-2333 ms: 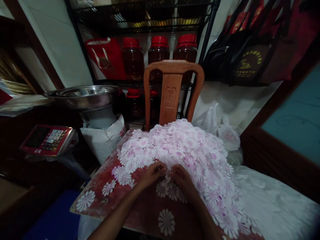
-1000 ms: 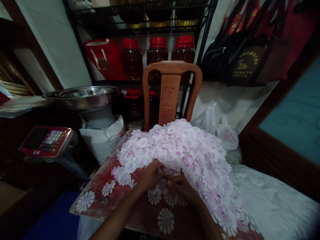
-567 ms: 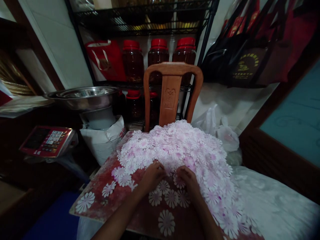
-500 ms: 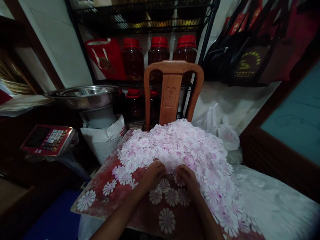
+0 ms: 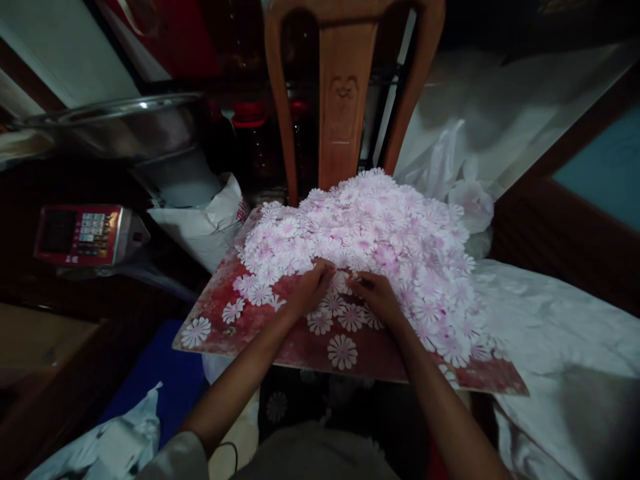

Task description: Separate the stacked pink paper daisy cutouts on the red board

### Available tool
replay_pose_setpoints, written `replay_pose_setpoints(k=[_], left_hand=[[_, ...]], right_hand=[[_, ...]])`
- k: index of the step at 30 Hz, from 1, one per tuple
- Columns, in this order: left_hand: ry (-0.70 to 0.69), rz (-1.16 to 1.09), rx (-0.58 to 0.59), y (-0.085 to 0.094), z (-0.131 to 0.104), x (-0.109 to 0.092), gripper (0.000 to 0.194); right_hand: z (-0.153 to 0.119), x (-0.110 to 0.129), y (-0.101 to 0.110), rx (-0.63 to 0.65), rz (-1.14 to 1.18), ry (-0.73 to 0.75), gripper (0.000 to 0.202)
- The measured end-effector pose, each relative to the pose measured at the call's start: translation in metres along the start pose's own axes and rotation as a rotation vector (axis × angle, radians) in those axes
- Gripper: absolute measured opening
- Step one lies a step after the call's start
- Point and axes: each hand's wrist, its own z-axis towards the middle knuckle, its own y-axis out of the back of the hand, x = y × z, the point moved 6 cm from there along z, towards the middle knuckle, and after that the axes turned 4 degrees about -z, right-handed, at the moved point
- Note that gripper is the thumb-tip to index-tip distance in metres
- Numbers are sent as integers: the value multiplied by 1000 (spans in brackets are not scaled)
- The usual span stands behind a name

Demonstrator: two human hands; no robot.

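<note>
A heap of thin white-and-pink flower cutouts [image 5: 360, 220] covers much of a worn red board [image 5: 300, 353]. My left hand [image 5: 315, 285] is at the near edge of the heap, thumb and fingers pinched together. Facing it, my right hand [image 5: 375, 293] has its fingers curled and closed too. Between the fingertips of both hands is one flower cutout [image 5: 341, 283], partly covered by the fingers. Just below the hands lie several loose flowers, and a single flower [image 5: 343, 351] rests nearer to me. Another flower [image 5: 196, 332] lies at the board's left corner.
A wooden chair back [image 5: 345, 100] rises behind the heap. To the left are a red scale display [image 5: 77, 235], a white sack [image 5: 197, 230] and a metal basin [image 5: 130, 127]. White sheeting [image 5: 555, 327] spreads on the right, below a knotted plastic bag [image 5: 470, 200].
My view has tilted down, so the board sits higher and my lap shows. Both hands stay at the heap's near edge, with the fingertips slightly closer together.
</note>
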Motion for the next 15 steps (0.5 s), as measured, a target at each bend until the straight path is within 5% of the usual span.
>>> replay_pose_setpoints(k=[9,15], left_hand=[[-175,30,123,-8,6,-5,36],[-157,88,132,-9,4,-2,36]], right_hand=[[-2,5,-5,107,63,14,41],[-3,6,-9,189,105,47,40]])
